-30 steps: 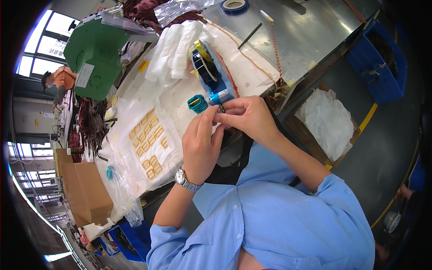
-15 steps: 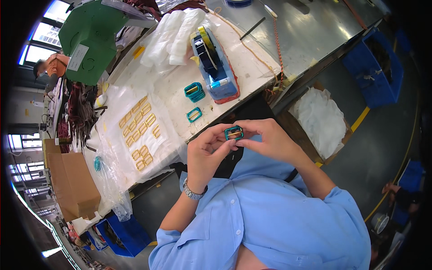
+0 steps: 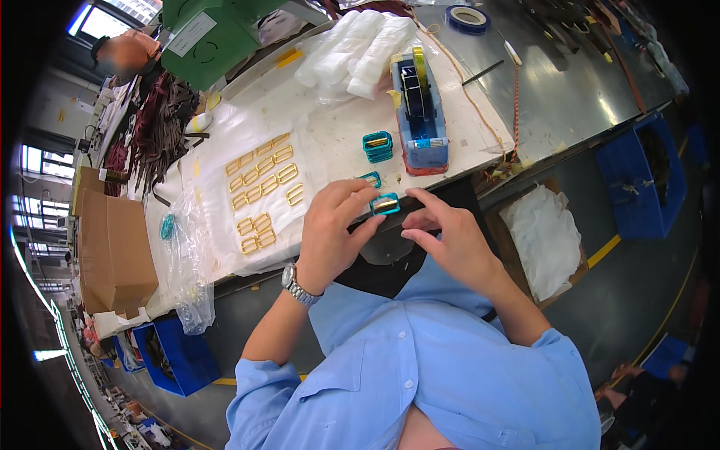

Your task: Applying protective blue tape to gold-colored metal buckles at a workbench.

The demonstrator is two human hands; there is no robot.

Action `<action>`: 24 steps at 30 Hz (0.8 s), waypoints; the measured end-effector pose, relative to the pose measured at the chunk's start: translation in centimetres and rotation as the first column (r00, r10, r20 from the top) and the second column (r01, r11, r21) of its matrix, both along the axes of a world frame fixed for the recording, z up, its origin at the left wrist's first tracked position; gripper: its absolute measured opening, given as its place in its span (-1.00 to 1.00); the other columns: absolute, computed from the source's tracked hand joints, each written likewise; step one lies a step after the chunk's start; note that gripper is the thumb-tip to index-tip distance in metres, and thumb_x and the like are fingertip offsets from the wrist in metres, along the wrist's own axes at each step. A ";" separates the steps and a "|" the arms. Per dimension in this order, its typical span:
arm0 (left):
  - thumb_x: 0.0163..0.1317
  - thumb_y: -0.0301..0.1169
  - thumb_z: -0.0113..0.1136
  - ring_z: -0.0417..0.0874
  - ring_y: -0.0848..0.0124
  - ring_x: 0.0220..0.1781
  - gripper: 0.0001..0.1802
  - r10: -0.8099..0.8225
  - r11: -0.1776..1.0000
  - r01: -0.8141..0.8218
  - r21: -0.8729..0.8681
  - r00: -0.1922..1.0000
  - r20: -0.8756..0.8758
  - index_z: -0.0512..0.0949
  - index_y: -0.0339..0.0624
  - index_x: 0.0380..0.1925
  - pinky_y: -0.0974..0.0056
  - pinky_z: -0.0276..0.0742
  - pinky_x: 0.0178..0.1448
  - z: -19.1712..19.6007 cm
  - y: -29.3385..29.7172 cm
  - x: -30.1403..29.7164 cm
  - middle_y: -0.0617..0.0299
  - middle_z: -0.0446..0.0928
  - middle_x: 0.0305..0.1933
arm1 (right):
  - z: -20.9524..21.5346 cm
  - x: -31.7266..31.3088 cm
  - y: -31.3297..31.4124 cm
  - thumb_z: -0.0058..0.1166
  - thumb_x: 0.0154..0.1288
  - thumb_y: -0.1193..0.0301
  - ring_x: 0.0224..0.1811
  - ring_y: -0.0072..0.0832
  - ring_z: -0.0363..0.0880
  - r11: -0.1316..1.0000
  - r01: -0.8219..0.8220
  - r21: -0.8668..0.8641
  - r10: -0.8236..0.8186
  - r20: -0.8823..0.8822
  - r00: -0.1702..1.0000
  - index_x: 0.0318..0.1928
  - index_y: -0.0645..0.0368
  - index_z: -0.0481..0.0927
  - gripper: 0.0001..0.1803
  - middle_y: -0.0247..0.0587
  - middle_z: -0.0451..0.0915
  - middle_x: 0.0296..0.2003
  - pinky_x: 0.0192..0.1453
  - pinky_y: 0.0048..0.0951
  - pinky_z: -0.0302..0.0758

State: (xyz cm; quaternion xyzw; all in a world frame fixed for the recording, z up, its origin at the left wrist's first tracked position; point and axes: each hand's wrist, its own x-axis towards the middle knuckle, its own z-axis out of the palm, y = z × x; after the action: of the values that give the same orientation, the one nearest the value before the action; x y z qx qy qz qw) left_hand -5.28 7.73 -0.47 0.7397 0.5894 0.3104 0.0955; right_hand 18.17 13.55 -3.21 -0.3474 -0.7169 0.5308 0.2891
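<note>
Between the thumb and fingers of my left hand (image 3: 330, 232) is a slide buckle (image 3: 385, 204) with a teal-covered frame and a gold middle bar, held by the near edge of the table. My right hand (image 3: 454, 236) is just right of it, apart from the buckle, its fingers spread and bare. A second teal buckle (image 3: 373, 179) lies right behind, partly covered by my left fingers. Farther back stands a small stack of teal buckles (image 3: 377, 148). Left of my left hand, gold slide buckles (image 3: 262, 181) lie in rows on a white sheet.
A blue tape dispenser (image 3: 424, 135) stands behind my right hand, with rolls of white plastic (image 3: 364, 52) beside it. At the left are a clear plastic bag (image 3: 187, 262) and a cardboard box (image 3: 112, 251). A lined carton (image 3: 544, 240) sits on the floor at right.
Both hands have moved forward from in front of my chest to the table edge. My right hand has let go of the buckle, which stays in my left. The view has shifted.
</note>
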 end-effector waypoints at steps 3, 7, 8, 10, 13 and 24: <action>0.14 -0.52 0.57 0.70 0.08 0.22 -0.60 0.142 0.988 -0.146 0.057 0.987 0.071 0.77 -0.22 0.02 0.06 0.64 0.27 -1.8 1.1 -1.5 0.11 0.73 0.12 | 0.7 0.4 0.5 0.38 0.46 0.48 -0.16 -0.27 0.90 0.998 0.059 0.038 -0.060 0.019 0.998 0.33 0.30 0.65 -0.52 -0.03 0.85 -0.18 0.01 -0.37 0.77; 0.16 -0.50 0.57 0.66 0.07 0.23 -0.61 0.200 0.977 -0.198 0.077 0.979 -0.027 0.77 -0.23 0.03 0.04 0.60 0.32 -3.3 2.0 -1.7 0.11 0.72 0.13 | 1.0 1.4 1.0 0.30 0.51 0.54 -0.16 -0.40 0.89 0.984 0.163 -0.069 -0.168 -0.076 0.983 0.31 0.32 0.66 -0.59 -0.04 0.87 -0.18 -0.01 -0.41 0.76; 0.17 -0.50 0.56 0.65 0.07 0.23 -0.61 0.210 0.976 -0.207 0.061 0.976 -0.049 0.77 -0.23 0.03 0.04 0.59 0.33 -3.5 2.0 -1.7 0.11 0.72 0.13 | 1.1 1.5 1.0 0.24 0.53 0.58 -0.17 -0.50 0.86 0.975 0.196 -0.101 -0.208 -0.125 0.970 0.28 0.32 0.68 -0.64 -0.11 0.86 -0.20 -0.02 -0.46 0.75; 0.17 -0.48 0.56 0.64 0.06 0.23 -0.61 0.214 0.975 -0.213 0.067 0.977 -0.013 0.76 -0.22 0.03 0.03 0.58 0.32 -3.7 1.9 -1.6 0.12 0.72 0.11 | 1.6 1.8 1.3 0.23 0.55 0.58 -0.19 -0.54 0.83 0.969 0.219 -0.112 -0.235 -0.152 0.960 0.27 0.32 0.69 -0.66 -0.14 0.85 -0.21 -0.03 -0.48 0.74; 0.18 -0.47 0.55 0.63 0.06 0.22 -0.61 0.228 0.970 -0.231 0.068 0.972 0.053 0.76 -0.21 0.03 0.03 0.58 0.30 -3.8 1.8 -1.7 0.12 0.71 0.09 | 2.1 1.9 1.9 0.19 0.57 0.59 -0.23 -0.62 0.74 0.958 0.256 -0.130 -0.277 -0.182 0.944 0.24 0.32 0.72 -0.69 -0.23 0.83 -0.23 -0.07 -0.55 0.70; 0.21 -0.48 0.54 0.65 0.04 0.20 -0.62 0.213 0.977 -0.210 0.046 0.974 -0.082 0.77 -0.21 0.05 0.04 0.61 0.28 -1.9 1.7 -1.4 0.07 0.69 0.13 | 2.7 0.3 7.2 0.26 0.59 0.36 0.00 -0.44 0.71 0.845 0.391 0.365 -0.376 -0.115 0.920 0.04 0.26 0.82 -0.76 -0.18 0.78 0.00 -0.10 -0.42 0.61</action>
State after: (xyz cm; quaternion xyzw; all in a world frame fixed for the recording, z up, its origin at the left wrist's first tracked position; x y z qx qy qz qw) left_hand -6.66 9.42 -2.34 0.6872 0.6624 0.2973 0.0227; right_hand 18.42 20.75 -0.56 -0.4103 -0.7165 0.3196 0.4649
